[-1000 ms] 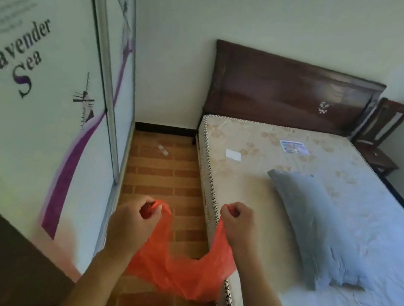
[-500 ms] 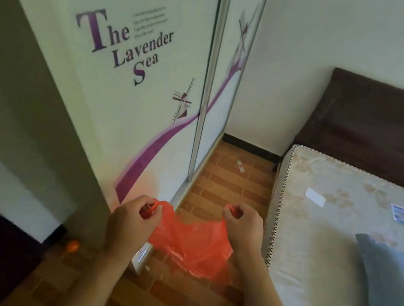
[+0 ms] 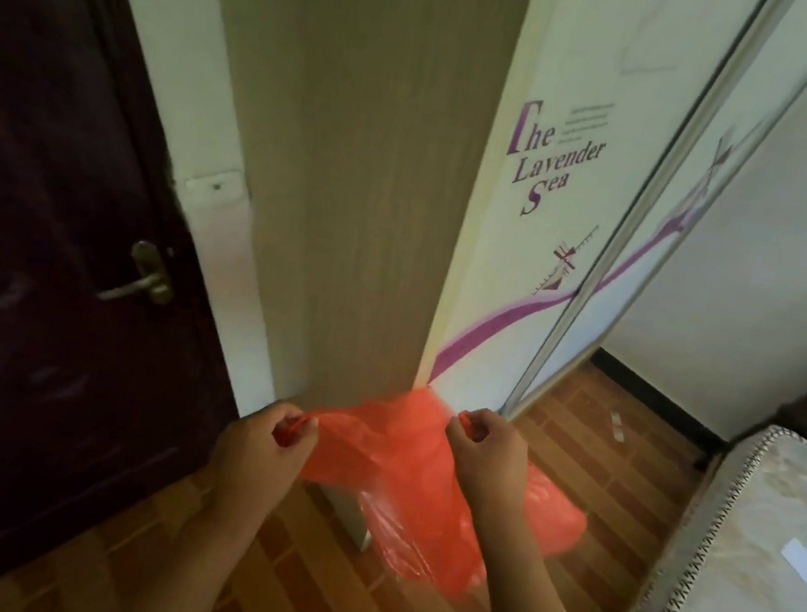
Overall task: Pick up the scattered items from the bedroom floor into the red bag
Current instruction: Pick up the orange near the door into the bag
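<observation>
Since half a second ago our view has swung left, bringing the dark door in at nine o'clock. We hold the red bag at centre, left hand and right hand each with fingers pinching a handle, stretching it open. Small scraps lie on the floor at three o'clock, beside the mattress; nothing looks bagged yet, we judge.

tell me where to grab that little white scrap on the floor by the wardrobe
The white scrap lies flat on the brick-pattern floor, so pinch it by an edge from straight above with fingertips. Both hands are pinching the red bag open; I would free the right hand, the nearer one, though the scrap looks some way off.
</observation>
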A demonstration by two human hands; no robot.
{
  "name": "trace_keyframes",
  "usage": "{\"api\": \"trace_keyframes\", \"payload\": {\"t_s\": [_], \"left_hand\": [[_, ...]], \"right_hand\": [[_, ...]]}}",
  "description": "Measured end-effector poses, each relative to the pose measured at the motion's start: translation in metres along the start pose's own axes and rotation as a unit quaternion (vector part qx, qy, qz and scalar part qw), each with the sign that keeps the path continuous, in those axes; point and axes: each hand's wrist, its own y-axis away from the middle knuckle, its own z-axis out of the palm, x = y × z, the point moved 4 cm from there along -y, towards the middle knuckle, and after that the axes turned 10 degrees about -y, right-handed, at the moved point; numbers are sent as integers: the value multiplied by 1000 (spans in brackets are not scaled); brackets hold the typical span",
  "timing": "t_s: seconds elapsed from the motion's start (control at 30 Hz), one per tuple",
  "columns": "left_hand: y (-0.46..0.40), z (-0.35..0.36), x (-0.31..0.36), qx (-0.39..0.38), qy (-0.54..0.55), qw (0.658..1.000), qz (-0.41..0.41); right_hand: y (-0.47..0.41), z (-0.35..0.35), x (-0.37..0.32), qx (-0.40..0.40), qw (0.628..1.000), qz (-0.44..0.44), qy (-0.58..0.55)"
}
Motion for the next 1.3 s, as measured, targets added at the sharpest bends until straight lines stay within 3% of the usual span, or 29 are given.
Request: {"api": "trace_keyframes", "payload": {"t_s": [0.4,0.67,0.9,1.13,1.3], "left_hand": [[53,-148,-232,73,33,980,-183],[98,-238,-345,155,31,957,-243],[140,-277,-400,219,28,930,-293],[169,-281,-445,213,67,883,-413],[174,-288,-459,241,35,849,-469]], "right_hand": [[128,194,-105,-137,986,-93,30],[213,308,-173,-250,957,-145,9],[255,379,-207,-331,928,-171,25],[275,450,-227,-385,894,-223,57],[285,508,-227,-452,858,-240,53]]}}
